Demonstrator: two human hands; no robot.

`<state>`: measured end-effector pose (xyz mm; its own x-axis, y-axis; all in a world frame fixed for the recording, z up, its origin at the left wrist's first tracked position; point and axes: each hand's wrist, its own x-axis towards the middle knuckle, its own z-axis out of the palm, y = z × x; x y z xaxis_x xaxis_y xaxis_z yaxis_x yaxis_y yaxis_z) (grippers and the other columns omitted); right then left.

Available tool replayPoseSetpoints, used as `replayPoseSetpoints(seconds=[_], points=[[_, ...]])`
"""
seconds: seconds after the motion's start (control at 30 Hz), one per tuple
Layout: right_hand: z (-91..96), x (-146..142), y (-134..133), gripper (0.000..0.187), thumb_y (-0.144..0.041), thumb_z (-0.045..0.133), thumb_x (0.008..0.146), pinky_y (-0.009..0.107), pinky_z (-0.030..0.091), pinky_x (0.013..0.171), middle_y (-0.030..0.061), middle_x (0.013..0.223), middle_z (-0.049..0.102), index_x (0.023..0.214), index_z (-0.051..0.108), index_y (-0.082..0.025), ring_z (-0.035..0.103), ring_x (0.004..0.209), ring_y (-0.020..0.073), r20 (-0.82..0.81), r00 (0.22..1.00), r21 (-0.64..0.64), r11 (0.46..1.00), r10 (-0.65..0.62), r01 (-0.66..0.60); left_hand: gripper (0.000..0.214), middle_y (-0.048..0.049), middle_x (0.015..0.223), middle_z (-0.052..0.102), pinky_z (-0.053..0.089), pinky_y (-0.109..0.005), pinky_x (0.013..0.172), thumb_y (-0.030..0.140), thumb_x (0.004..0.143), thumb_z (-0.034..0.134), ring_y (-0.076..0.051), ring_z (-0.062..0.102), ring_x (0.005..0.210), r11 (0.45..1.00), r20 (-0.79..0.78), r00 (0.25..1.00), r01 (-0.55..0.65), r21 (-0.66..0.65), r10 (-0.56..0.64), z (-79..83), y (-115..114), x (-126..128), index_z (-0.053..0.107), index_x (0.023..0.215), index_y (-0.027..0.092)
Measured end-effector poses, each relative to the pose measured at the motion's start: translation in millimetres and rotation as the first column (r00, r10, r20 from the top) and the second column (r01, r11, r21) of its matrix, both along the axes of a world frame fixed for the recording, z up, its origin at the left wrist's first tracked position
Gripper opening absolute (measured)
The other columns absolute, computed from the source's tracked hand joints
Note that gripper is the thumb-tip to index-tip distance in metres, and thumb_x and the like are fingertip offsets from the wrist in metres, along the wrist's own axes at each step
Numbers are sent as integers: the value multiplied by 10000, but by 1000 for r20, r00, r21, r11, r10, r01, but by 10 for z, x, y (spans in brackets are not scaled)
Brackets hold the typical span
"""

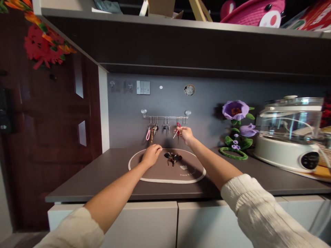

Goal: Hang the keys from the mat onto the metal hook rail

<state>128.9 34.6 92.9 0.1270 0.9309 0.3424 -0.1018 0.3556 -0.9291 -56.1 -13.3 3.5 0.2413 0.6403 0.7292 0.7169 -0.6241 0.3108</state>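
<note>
your right hand (185, 134) pinching red-tagged key (178, 128) at rail (165, 117) | left hand (152, 154) loosely curled, empty, on mat (160, 175) | key bunch (172, 158) on the table, unhung

Grey wall (207, 96), dk wood door (46, 137), white cabinets (144, 220) below.

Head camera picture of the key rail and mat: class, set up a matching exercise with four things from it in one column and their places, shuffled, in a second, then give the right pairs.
Things:
1. red-tagged key
2. dark key bunch
3. purple flower ornament
4. left hand

Places:
A. lying on the oval mat
B. standing at the wall, right of the rail
C. at the rail, pinched by the right hand
D. resting on the mat's left part, beside the bunch

Pairs: 1-C, 2-A, 3-B, 4-D
</note>
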Motion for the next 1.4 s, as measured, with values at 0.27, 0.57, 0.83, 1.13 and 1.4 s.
replayPoseSetpoints(seconds=[0.27, 0.57, 0.83, 1.13, 1.4], points=[[159, -41, 219, 165, -119, 492, 797, 188, 408, 430, 20, 551, 593, 635, 509, -138, 486, 418, 61, -78, 997, -98, 995, -25, 17, 234, -57, 835, 621, 392, -282, 752, 239, 845, 383, -166, 543, 808, 1000, -51, 999, -1, 16, 1, -21, 1, 4, 605, 805, 177], [172, -80, 420, 121, -76, 474, 796, 219, 495, 481, 16, 534, 573, 694, 505, -133, 498, 430, 66, -210, 978, -157, 987, 8, -42, 234, -60, 825, 615, 387, -286, 742, 245, 848, 382, -169, 537, 800, 1000, -59, 998, -2, -16, 1, -25, -10, 6, 599, 806, 167], [175, -85, 506, 125, -41, 461, 785, 217, 491, 450, 4, 501, 528, 710, 502, -132, 493, 435, 77, -267, 964, -158, 986, 16, -60, 228, -59, 831, 614, 389, -282, 740, 244, 844, 393, -166, 537, 803, 1000, -60, 998, -1, -20, 0, -31, 6, 4, 607, 808, 176], [63, -72, 533, 111, -51, 489, 778, 215, 492, 455, -12, 482, 510, 700, 489, -130, 483, 427, 71, -223, 975, -190, 980, 17, -60, 230, -59, 819, 611, 389, -287, 741, 242, 843, 392, -167, 535, 795, 1000, -52, 999, 3, -26, -4, -28, 1, 3, 607, 802, 172], [-83, -65, 501, 113, -112, 505, 790, 189, 434, 414, -9, 494, 547, 679, 515, -135, 395, 359, 38, -101, 995, -178, 984, -13, -6, 228, -61, 832, 616, 391, -288, 753, 234, 841, 395, -166, 534, 807, 999, -52, 999, 1, -34, -2, -36, 14, -2, 613, 813, 174]])
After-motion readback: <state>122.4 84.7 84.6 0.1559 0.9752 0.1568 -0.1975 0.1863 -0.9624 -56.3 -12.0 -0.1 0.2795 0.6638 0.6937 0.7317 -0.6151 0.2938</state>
